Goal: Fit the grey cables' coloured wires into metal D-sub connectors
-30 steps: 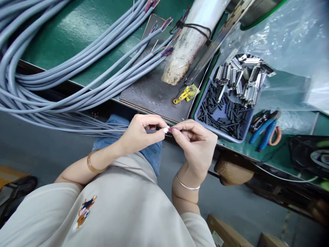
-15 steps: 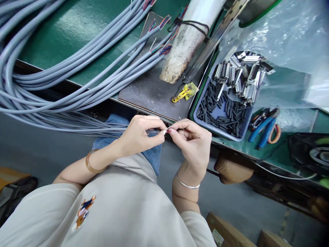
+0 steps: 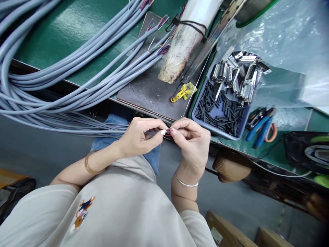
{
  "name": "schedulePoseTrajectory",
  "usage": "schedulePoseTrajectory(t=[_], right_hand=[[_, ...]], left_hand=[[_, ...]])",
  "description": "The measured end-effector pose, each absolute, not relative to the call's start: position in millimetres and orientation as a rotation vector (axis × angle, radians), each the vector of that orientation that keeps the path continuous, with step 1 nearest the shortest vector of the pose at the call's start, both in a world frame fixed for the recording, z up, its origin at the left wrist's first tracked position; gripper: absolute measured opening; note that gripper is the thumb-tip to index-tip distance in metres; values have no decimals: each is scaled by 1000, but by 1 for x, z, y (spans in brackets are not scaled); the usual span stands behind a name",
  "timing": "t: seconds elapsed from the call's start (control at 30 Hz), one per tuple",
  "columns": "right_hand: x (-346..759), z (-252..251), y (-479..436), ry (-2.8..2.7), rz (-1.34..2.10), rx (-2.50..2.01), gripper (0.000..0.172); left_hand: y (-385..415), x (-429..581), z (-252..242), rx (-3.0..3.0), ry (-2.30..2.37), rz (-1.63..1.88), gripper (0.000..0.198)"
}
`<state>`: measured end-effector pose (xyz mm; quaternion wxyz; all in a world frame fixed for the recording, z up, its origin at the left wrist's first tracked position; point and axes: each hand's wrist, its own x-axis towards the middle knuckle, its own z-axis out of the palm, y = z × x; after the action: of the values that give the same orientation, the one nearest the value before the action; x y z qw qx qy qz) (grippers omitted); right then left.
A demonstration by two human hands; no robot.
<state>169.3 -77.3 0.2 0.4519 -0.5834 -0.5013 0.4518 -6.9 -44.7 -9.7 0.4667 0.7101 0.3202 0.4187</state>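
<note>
Pinched near the end of a grey cable, my left hand is closed beside the table's front edge. Fine coloured wires, red among them, stick out between the two hands. My right hand grips these wires between thumb and forefinger, its fingertips almost touching those of my left hand. A thin strand rises above the right fingers. Many more grey cables loop over the table at the left, with stripped coloured ends on a dark board.
A blue tray holds black tubes and metal connectors. Right of it lie blue-handled pliers. A yellow clip and a pale wrapped bar rest on the board. A brown wooden piece juts below the table edge.
The red wire between the hands now shows more, curving below the fingertips. The hands have barely moved, and the whole view has shifted slightly.
</note>
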Motion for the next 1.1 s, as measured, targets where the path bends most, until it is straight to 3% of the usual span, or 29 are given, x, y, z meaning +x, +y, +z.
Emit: schedulePoseTrajectory(t=[0.43, 0.63, 0.83, 1.1], right_hand=[[172, 7, -78, -1422, 970, -1474, 7], [176, 7, -79, -1454, 1030, -1462, 8], [175, 3, -79, -1264, 1169, -1490, 20], [170, 2, -80, -1192, 1265, -1453, 29]], left_hand=[[-43, -7, -5, 1507, 856, 809, 17], [-44, -8, -7, 1761, 824, 868, 14], [-50, -6, -10, 2057, 821, 996, 12], [-55, 1, -13, 2026, 931, 1196, 4]])
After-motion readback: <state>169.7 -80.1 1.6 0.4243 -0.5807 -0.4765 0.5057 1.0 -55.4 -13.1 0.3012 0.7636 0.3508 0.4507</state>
